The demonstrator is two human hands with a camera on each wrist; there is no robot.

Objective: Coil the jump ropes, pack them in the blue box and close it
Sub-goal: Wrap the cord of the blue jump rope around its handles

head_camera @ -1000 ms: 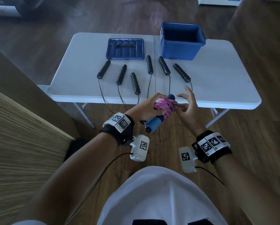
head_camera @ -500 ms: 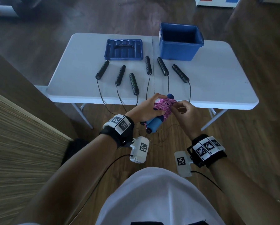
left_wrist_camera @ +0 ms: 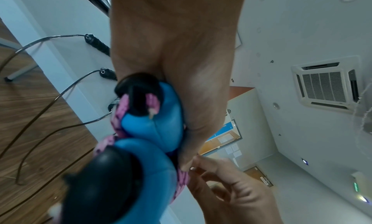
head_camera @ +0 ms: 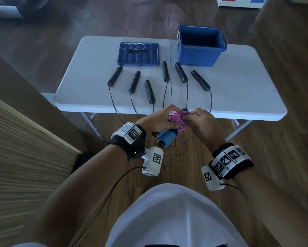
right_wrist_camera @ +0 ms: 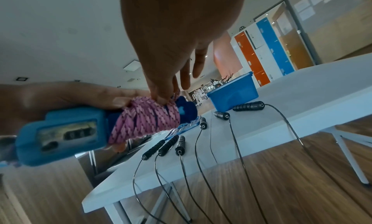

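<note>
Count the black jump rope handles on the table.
6, in two groups on the white table: three front of the lid, three front-left of the blue box. None appear hidden.

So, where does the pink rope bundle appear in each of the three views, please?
Head: the pink rope bundle is at centre, just below the near table edge, between both hands.
Left wrist: only a strip shows, lower centre-left, beside the blue handles.
Right wrist: the bundle is left of centre, wrapped around the blue handles.
Shared landmark: the blue handles; in the head view they stick out below the bundle.
</note>
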